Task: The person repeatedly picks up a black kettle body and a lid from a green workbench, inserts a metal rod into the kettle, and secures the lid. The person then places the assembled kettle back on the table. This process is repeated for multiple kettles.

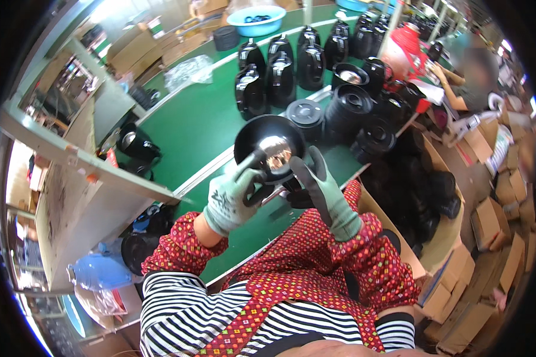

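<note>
A glossy black jug (248, 138) is held in front of me over the near edge of the green table, its wide round opening facing me. Silvery metal shines inside it. My left hand (233, 195), in a pale green glove with dark fingertips, grips its near-left side at the rim. Around the near-right side of the same jug is my right hand (320, 189), gloved alike, with thumb and fingers at the rim. The jug's lower part is hidden behind the hands. Just beyond it lie round black lids (305, 113) and a taller lid stack (348, 107).
Several glossy black jugs (280, 77) stand in rows on the green table (196, 122). A blue basin (256, 22) and clear plastic bags (187, 72) are farther back. At right are a carton of black parts (414, 184), a red-topped jug (404, 44) and another person (479, 71).
</note>
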A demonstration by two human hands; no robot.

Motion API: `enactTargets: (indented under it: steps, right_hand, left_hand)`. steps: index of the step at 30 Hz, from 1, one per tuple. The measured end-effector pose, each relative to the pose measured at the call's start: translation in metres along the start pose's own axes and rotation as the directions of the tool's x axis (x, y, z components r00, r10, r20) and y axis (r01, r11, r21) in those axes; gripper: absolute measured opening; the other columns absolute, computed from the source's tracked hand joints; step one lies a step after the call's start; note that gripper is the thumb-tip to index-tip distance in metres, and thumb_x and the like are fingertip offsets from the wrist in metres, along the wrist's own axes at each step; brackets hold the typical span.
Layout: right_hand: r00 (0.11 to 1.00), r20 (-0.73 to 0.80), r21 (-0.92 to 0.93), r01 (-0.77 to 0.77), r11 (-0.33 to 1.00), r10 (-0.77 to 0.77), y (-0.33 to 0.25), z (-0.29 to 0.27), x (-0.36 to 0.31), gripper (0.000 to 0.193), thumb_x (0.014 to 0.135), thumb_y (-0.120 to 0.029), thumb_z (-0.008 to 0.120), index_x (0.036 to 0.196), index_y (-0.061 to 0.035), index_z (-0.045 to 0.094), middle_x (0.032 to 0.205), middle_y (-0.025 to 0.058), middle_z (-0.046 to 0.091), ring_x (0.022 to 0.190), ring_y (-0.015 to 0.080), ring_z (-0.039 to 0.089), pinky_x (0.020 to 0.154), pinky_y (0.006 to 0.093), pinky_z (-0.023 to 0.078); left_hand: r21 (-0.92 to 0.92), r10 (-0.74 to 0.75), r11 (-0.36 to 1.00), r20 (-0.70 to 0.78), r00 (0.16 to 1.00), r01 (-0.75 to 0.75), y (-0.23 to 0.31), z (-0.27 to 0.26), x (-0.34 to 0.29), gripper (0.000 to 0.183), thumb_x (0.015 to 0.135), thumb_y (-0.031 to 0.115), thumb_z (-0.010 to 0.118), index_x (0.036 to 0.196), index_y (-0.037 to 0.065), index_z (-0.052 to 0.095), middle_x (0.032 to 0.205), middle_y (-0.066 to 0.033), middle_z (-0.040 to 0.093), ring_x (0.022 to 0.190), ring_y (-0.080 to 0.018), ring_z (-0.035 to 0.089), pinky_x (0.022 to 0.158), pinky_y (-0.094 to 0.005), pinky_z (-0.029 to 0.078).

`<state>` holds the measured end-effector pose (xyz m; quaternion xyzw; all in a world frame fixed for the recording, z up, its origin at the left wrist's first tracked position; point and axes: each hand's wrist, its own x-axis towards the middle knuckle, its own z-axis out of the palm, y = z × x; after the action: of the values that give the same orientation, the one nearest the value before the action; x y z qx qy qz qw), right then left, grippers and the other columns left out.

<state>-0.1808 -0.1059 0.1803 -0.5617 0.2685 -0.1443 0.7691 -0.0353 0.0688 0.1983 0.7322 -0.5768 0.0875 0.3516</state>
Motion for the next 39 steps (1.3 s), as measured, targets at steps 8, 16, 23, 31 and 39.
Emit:
enactTargets:
  steps: [8, 16, 23, 31, 39]
  right_hand:
    - [0.989, 0.142, 0.181, 0.020, 0.983, -0.046, 0.008, -0.087, -0.049, 0.067, 0.100, -0.036, 0.075, 0.149, 0.0033, 0.051, 0.141, 0.0132, 0.064, 0.128, 0.0231, 0.063, 0.112, 0.0388, 0.049]
    - [0.902, 0.424, 0.155, -0.152, 0.976, 0.073, -0.004, -0.125, -0.045, 0.110, 0.073, -0.041, 0.094, 0.157, 0.0088, 0.043, 0.154, 0.0186, 0.057, 0.138, 0.0245, 0.057, 0.120, 0.0403, 0.041]
    - [0.707, 0.685, -0.174, -0.076, 0.982, 0.176, -0.029, -0.070, 0.047, 0.090, 0.083, -0.032, 0.088, 0.156, 0.0037, 0.049, 0.155, 0.0136, 0.058, 0.142, 0.0223, 0.053, 0.121, 0.0385, 0.038]
    - [0.927, 0.192, -0.981, 0.173, -0.088, -0.322, 0.033, -0.053, 0.247, 0.087, 0.084, -0.066, 0.075, 0.159, -0.0301, 0.049, 0.165, 0.0299, 0.032, 0.149, 0.0528, 0.033, 0.122, 0.0597, 0.029]
    - [0.854, 0.275, -0.958, 0.209, -0.194, -0.440, 0.053, -0.064, 0.301, 0.076, 0.086, -0.060, 0.074, 0.152, -0.0273, 0.057, 0.150, 0.0286, 0.047, 0.130, 0.0482, 0.045, 0.107, 0.0610, 0.035]
  left_hand:
    - [-0.640, -0.257, 0.767, -0.235, 0.937, 0.050, 0.006, 0.036, -0.022, 0.063, 0.091, -0.001, 0.073, 0.149, -0.001, 0.049, 0.141, -0.0241, 0.063, 0.083, -0.0226, 0.073, 0.076, -0.0315, 0.059]
    - [-0.433, 0.333, -0.524, 0.688, 0.645, 0.733, -0.019, 0.074, -0.033, 0.056, 0.110, 0.023, 0.057, 0.160, 0.002, 0.041, 0.146, -0.0135, 0.063, 0.126, -0.0223, 0.065, 0.099, -0.0365, 0.059]
    - [-0.560, 0.124, -0.570, 0.664, 0.737, 0.601, -0.047, 0.117, -0.030, 0.055, 0.111, 0.022, 0.056, 0.160, 0.002, 0.041, 0.148, -0.0142, 0.061, 0.129, -0.0231, 0.064, 0.102, -0.0373, 0.057]
    - [-0.725, -0.229, -0.411, 0.669, 0.707, 0.553, -0.110, 0.102, -0.063, 0.055, 0.111, 0.022, 0.055, 0.160, 0.001, 0.041, 0.151, -0.0150, 0.059, 0.132, -0.0239, 0.062, 0.106, -0.0382, 0.056]
    - [-0.770, -0.310, -0.334, 0.635, 0.708, 0.544, -0.131, 0.092, -0.057, 0.054, 0.112, 0.022, 0.054, 0.160, 0.001, 0.041, 0.154, -0.0158, 0.057, 0.135, -0.0247, 0.060, 0.110, -0.0391, 0.054]
